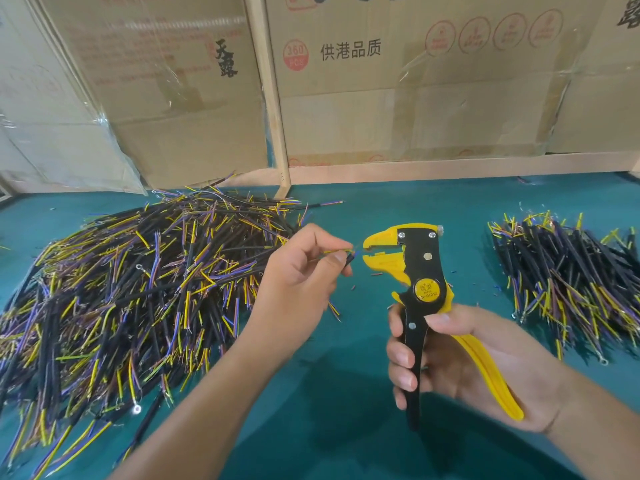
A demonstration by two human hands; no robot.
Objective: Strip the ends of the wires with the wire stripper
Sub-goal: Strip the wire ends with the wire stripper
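My right hand (460, 362) grips the handles of a yellow and black wire stripper (414, 271), held upright with its jaws pointing left and slightly apart. My left hand (301, 282) pinches a short black cable with thin coloured wire ends (348, 253) between thumb and fingers. The wire tips sit right at the mouth of the stripper's jaws. Most of that cable is hidden inside my left hand.
A large heap of black cables with yellow and purple ends (138, 289) covers the left of the green table (346, 393). A smaller pile of cables (568, 278) lies at the right. Cardboard boxes (398, 81) and a wooden post (273, 98) stand behind.
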